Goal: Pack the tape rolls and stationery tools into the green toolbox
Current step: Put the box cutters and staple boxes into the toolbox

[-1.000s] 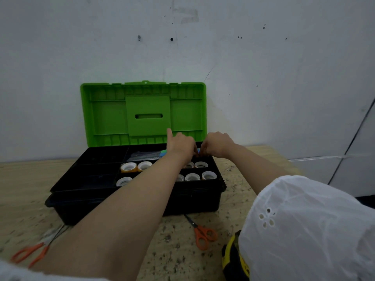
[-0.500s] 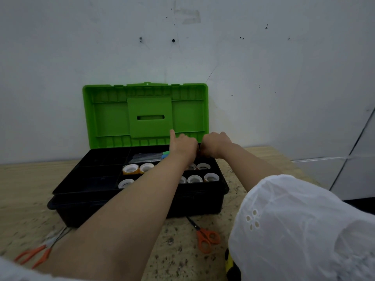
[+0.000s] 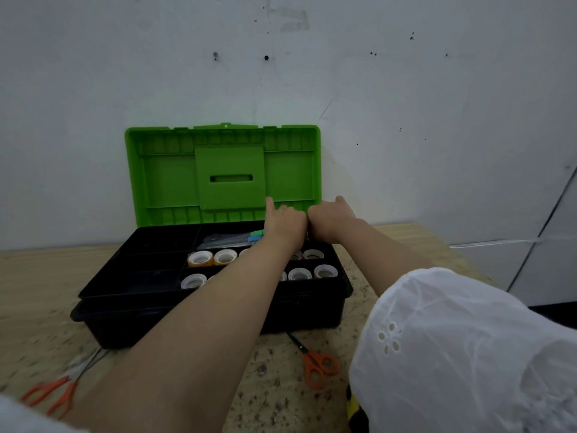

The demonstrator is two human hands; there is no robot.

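Observation:
The green toolbox stands open against the wall, its green lid [image 3: 223, 176] upright and its black tray [image 3: 131, 282] divided into compartments. Several tape rolls [image 3: 199, 258] sit in the middle and front right compartments. Clear-packed tools with blue and green ends [image 3: 249, 238] lie in the back compartment. My left hand [image 3: 285, 226] and my right hand [image 3: 331, 220] are side by side over the tray's back right corner, fingers curled down, left index finger raised. Whatever is under them is hidden.
Orange scissors [image 3: 318, 367] lie on the wooden table [image 3: 37, 276] in front of the box's right end. Another orange pair [image 3: 50, 398] lies at the front left. A yellow and black object [image 3: 354, 407] shows beside my white sleeve. The wall is right behind the lid.
Both hands stay at the tray's back right corner. The right thumb has lifted a little. The view has shifted slightly.

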